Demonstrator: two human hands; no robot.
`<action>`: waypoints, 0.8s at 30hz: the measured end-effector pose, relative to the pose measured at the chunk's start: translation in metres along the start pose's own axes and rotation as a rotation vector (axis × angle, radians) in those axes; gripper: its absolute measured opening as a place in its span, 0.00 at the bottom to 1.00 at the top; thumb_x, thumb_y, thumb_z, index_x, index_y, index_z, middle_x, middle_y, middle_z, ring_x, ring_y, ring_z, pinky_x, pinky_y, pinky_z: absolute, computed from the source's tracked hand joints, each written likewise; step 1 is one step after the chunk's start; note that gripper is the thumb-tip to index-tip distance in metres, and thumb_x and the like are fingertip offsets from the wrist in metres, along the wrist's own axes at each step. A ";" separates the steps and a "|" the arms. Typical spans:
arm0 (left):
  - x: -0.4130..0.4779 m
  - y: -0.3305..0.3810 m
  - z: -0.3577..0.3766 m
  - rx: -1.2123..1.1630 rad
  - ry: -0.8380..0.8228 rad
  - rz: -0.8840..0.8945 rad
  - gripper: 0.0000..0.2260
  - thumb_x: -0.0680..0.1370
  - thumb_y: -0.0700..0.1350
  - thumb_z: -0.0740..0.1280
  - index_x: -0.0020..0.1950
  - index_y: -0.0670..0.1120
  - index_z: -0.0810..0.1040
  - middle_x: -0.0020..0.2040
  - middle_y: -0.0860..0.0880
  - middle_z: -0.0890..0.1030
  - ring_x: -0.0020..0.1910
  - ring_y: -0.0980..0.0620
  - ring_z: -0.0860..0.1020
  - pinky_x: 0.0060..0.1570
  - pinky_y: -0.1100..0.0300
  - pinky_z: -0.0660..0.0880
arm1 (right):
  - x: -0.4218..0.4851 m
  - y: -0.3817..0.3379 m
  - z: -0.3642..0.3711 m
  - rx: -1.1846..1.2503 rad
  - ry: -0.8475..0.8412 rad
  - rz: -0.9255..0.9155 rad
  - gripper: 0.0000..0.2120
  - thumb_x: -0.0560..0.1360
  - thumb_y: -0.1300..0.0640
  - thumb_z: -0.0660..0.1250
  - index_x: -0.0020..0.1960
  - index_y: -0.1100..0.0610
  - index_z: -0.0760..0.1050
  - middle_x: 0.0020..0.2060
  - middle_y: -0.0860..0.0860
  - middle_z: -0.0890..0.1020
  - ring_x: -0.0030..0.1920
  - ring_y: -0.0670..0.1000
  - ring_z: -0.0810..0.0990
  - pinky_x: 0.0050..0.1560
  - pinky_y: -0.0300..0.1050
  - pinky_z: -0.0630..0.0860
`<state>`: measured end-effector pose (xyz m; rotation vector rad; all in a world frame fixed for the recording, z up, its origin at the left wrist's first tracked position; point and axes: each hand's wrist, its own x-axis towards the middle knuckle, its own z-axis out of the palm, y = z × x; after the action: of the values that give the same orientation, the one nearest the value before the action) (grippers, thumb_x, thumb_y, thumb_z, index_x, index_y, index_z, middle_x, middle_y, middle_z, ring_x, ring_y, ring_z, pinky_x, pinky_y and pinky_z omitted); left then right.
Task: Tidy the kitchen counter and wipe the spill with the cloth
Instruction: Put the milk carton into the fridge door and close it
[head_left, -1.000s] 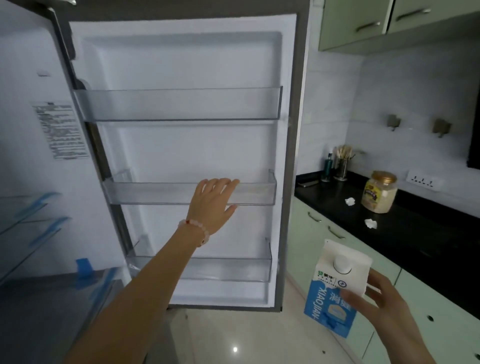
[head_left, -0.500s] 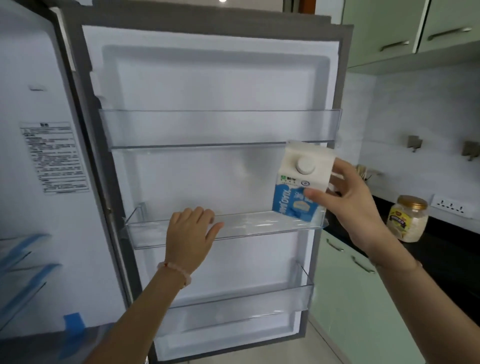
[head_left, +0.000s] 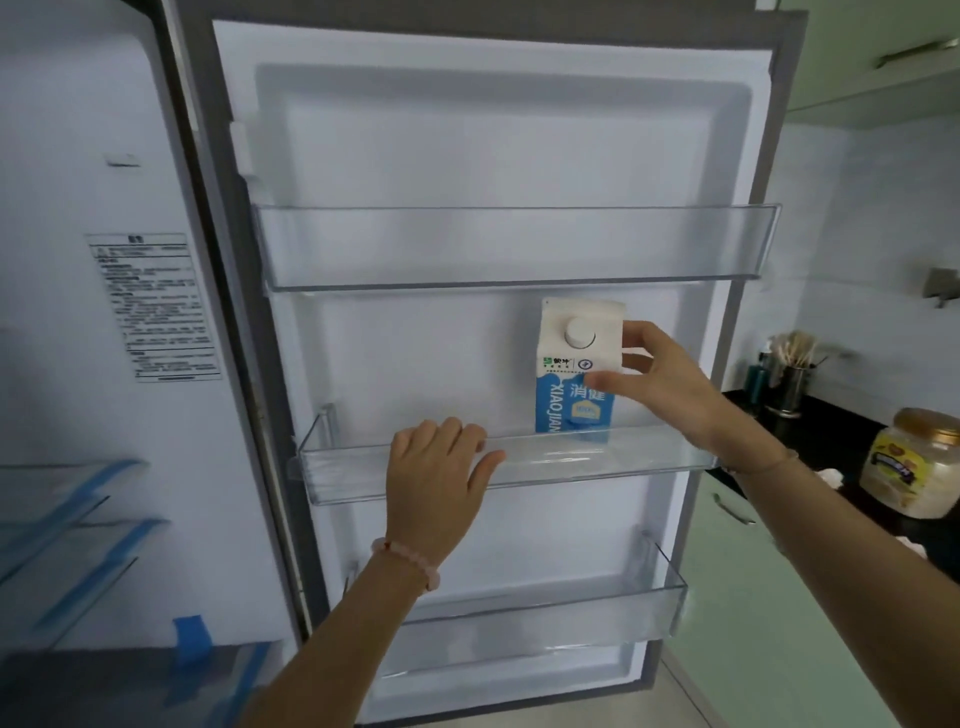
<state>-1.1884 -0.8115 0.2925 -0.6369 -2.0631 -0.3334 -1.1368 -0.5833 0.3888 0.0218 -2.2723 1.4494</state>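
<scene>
Cardboard, white at the gabled top and blue below, sits in the grip of the right hand (head_left: 660, 384). The thumb lies across the printed front and the fingers reach round the far side, level with the round white cap, so that the upright milk carton (head_left: 574, 358) can be steered straight down without tipping. Its lower end is behind the front wall of the clear plastic middle door shelf (head_left: 654, 457), toward the right end; whether it stands on the shelf floor I cannot tell. A grip this high keeps the hand clear of the rim, which I judge is why the carton is held near its top. The left hand (head_left: 436, 483) carries nothing loose. Its fingers hook over that shelf's front rim with the thumb spread along the wall, most likely to steady the open white-lined fridge door (head_left: 493, 130) against swinging while the carton goes in. A clear upper door shelf (head_left: 519, 249) runs above and a clear lower door shelf (head_left: 519, 623) below. Off to the right, the black counter (head_left: 815, 441) carries a clear plastic jar with a gold lid (head_left: 909, 467), a dark metal holder of wooden sticks (head_left: 789, 384) and a crumpled white scrap (head_left: 831, 475). These look like tidying not yet done. No cloth and no spill shows here.
</scene>
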 end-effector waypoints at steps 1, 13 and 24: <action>0.001 0.000 0.000 -0.001 0.002 0.000 0.16 0.77 0.57 0.55 0.42 0.50 0.77 0.35 0.52 0.78 0.35 0.50 0.75 0.43 0.60 0.61 | 0.003 0.002 0.001 -0.011 -0.030 0.019 0.27 0.66 0.58 0.75 0.62 0.55 0.69 0.57 0.49 0.78 0.57 0.49 0.78 0.52 0.41 0.75; -0.001 0.004 -0.003 -0.034 -0.028 -0.053 0.16 0.76 0.58 0.55 0.42 0.49 0.77 0.36 0.52 0.80 0.36 0.50 0.76 0.46 0.60 0.62 | 0.016 0.014 -0.012 -0.041 -0.363 0.155 0.17 0.73 0.57 0.69 0.61 0.53 0.74 0.56 0.47 0.82 0.54 0.45 0.81 0.53 0.36 0.78; -0.003 0.009 -0.012 -0.061 -0.039 -0.108 0.15 0.75 0.58 0.57 0.40 0.49 0.77 0.33 0.53 0.77 0.35 0.52 0.74 0.48 0.62 0.61 | -0.023 0.015 -0.082 -0.023 0.152 -0.167 0.10 0.75 0.62 0.64 0.52 0.51 0.79 0.43 0.48 0.85 0.45 0.51 0.82 0.53 0.48 0.78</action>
<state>-1.1740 -0.8107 0.2963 -0.5730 -2.1362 -0.4509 -1.0907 -0.5104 0.3959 0.0901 -2.1108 1.2941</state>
